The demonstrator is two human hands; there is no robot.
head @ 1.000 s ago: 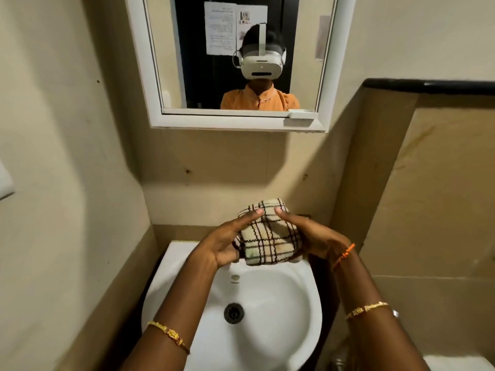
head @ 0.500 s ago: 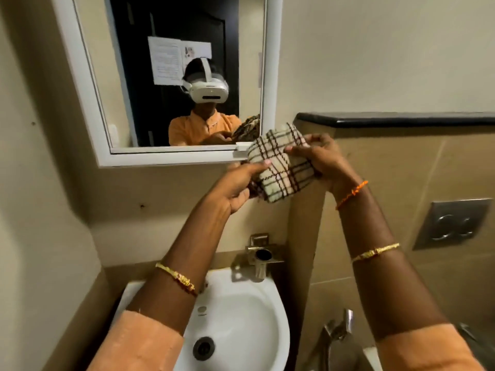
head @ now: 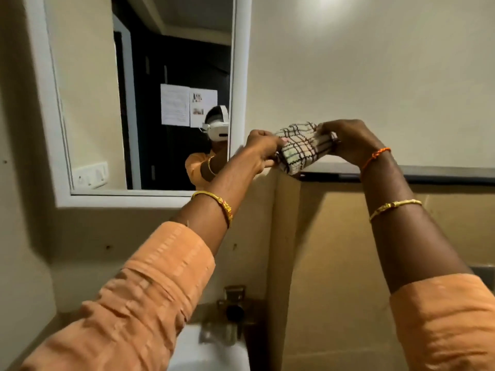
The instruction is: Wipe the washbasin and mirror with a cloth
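I hold a folded checked cloth (head: 300, 149) in both hands, just right of the mirror (head: 150, 103).

My left hand (head: 263, 153) pinches the cloth's left end with curled fingers; my right hand (head: 345, 141) grips its right end, fingers wrapped over the folds. The cloth hangs in the air beside the mirror's white frame, above a dark ledge (head: 428, 178). The washbasin (head: 214, 352) sits low and near, under a tap (head: 234, 309). I judge the cloth should be folded into a flat pad, then pressed evenly on the glass.
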